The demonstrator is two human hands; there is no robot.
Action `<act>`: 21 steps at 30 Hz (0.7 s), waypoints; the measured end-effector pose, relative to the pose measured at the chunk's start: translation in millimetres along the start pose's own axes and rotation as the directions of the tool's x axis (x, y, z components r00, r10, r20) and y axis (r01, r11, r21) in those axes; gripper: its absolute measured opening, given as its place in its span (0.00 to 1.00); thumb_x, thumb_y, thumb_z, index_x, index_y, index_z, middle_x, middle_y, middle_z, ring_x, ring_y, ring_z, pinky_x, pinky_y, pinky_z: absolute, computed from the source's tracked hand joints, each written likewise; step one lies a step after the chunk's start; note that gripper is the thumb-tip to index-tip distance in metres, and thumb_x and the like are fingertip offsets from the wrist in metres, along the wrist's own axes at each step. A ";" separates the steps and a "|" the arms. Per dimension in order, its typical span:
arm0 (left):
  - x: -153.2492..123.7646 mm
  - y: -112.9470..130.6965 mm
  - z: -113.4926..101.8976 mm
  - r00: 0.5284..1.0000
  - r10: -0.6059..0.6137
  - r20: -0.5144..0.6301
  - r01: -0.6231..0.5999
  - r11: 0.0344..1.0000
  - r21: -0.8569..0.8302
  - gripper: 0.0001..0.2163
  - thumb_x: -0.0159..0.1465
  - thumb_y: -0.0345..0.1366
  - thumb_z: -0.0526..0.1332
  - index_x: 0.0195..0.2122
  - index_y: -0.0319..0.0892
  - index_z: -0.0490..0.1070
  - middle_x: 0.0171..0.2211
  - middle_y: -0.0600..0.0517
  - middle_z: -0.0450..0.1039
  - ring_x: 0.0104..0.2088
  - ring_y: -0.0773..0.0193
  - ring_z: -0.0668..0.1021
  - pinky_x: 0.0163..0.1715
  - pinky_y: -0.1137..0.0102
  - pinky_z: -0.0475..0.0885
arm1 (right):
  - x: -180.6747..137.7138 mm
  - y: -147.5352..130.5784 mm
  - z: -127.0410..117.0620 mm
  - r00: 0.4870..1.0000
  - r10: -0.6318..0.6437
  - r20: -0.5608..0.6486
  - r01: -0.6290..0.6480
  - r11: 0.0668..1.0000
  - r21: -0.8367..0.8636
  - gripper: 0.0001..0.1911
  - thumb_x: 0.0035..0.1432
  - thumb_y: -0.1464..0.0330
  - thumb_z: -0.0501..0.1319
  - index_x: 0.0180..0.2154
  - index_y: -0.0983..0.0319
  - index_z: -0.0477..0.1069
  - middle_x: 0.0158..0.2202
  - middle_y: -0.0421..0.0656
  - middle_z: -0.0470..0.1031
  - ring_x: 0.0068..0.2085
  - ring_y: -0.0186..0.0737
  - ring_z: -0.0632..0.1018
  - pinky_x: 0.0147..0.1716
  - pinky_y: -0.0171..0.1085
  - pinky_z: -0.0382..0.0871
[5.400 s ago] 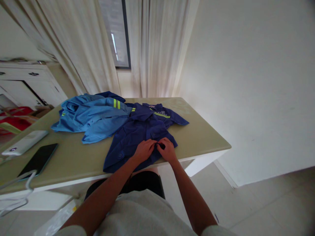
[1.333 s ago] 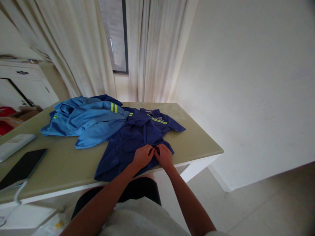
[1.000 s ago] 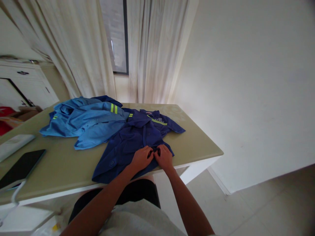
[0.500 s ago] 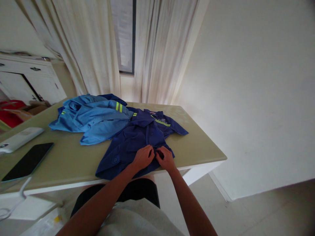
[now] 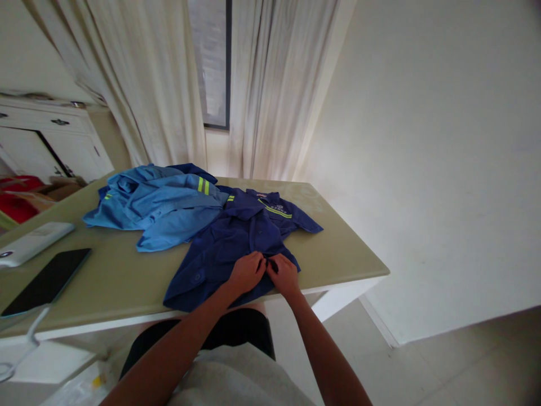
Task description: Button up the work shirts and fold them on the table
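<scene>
A navy work jacket (image 5: 228, 239) with yellow-green stripes and a chest logo lies spread on the table, its lower part at the front edge. My left hand (image 5: 248, 272) pinches the cloth along its front opening. Close beside it, almost touching, my right hand (image 5: 283, 273) pinches the same front edge. The fingertips hide whatever small part of the jacket lies between them. A crumpled light blue work jacket (image 5: 169, 203) with yellow-green bands rests to the left, against the navy one.
A black phone (image 5: 48, 280) and a white device (image 5: 36, 242) lie at the table's left, with a white cable (image 5: 37, 327) over the front edge. The table (image 5: 338, 254) ends near a white wall at right. Behind are curtains (image 5: 156, 79) and a white cabinet (image 5: 54, 132).
My hands have drawn slightly closer together at the jacket's front edge. The view has shifted a little; the garments lie as before.
</scene>
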State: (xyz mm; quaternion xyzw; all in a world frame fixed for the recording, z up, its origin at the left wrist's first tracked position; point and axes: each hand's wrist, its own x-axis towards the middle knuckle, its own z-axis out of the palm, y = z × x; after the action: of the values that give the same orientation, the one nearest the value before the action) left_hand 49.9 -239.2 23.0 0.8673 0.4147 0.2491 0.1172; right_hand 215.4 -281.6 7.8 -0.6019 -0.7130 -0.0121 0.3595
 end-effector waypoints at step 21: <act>2.5 -2.9 -6.9 0.982 0.145 0.119 -0.146 0.989 0.003 0.07 0.70 0.34 0.51 0.40 0.43 0.68 0.39 0.48 0.72 0.38 0.59 0.76 0.41 0.64 0.70 | 9.1 -17.0 -13.0 0.988 0.145 0.056 -0.119 0.935 -0.334 0.06 0.60 0.73 0.60 0.30 0.59 0.71 0.33 0.43 0.76 0.36 0.39 0.73 0.34 0.35 0.57</act>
State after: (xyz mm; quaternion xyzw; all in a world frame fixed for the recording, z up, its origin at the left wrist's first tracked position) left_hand 45.6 -235.4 28.5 0.9092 0.3439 0.2028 0.1180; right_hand 207.0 -284.5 29.3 -0.7000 -0.6726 -0.0828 0.2251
